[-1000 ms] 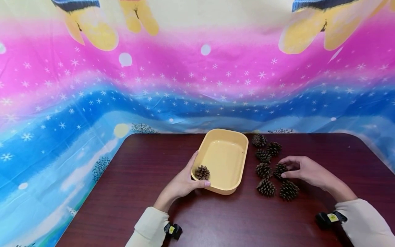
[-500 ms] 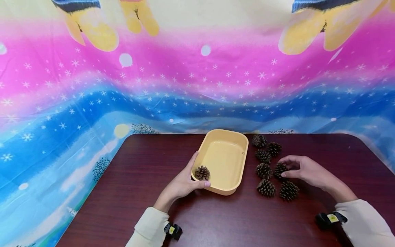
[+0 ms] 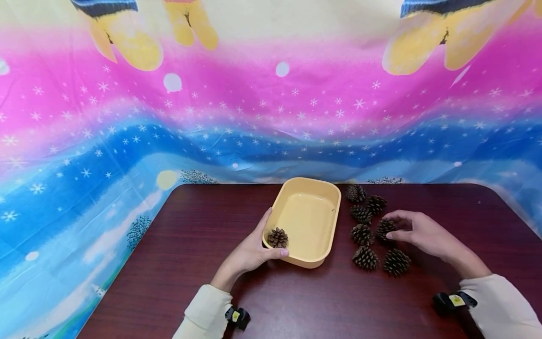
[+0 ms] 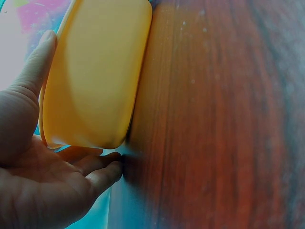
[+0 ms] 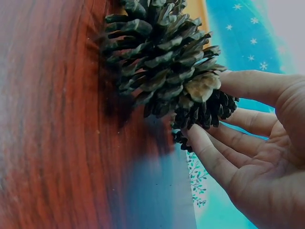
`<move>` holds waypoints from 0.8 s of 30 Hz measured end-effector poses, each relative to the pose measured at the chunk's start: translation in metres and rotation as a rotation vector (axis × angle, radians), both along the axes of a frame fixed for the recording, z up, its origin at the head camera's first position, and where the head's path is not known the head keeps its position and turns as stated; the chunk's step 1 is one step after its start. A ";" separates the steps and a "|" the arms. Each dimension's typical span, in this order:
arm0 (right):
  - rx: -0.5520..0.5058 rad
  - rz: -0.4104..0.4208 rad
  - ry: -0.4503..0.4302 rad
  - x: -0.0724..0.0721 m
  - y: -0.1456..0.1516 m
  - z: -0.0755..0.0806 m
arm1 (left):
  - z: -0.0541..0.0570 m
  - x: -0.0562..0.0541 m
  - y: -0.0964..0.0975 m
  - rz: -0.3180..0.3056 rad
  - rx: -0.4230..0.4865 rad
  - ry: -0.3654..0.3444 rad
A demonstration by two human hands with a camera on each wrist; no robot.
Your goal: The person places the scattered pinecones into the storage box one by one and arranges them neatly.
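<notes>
A yellow rectangular box (image 3: 306, 221) stands open-topped near the far side of the table. My left hand (image 3: 250, 254) grips its near left corner, thumb over the rim; in the left wrist view the fingers reach round the outer wall of the box (image 4: 97, 76). One brown pine cone (image 3: 277, 238) sits inside at that corner. To the right of the box, my right hand (image 3: 425, 235) pinches a pine cone (image 3: 384, 230) between thumb and fingers. The right wrist view shows this cone (image 5: 205, 113) partly hidden behind a nearer pine cone (image 5: 157, 57).
Several loose pine cones (image 3: 362, 234) lie in a rough column between the box and my right hand. One more cone (image 3: 396, 262) lies just in front of that hand. Behind the dark red wooden table (image 3: 305, 301) hangs a pink and blue snowflake cloth (image 3: 271, 108).
My right hand has moved slightly up and away in the head view, with the pinched pine cone shifting along with it. The left hand and the box have stayed in place.
</notes>
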State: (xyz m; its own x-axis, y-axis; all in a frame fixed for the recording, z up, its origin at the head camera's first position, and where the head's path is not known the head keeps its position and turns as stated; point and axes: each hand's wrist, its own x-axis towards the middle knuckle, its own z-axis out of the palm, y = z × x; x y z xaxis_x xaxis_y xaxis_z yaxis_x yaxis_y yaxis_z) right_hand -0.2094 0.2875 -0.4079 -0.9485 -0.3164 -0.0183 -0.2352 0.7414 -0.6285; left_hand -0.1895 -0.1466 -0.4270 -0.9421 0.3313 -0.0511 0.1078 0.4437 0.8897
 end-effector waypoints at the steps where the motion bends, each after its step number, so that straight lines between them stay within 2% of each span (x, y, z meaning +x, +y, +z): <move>1: 0.000 -0.001 0.003 0.000 0.000 0.001 | 0.000 0.000 0.000 0.000 0.000 0.000; 24: 0.009 0.020 0.085 0.005 -0.009 0.016 | -0.002 -0.002 -0.001 -0.017 -0.003 0.010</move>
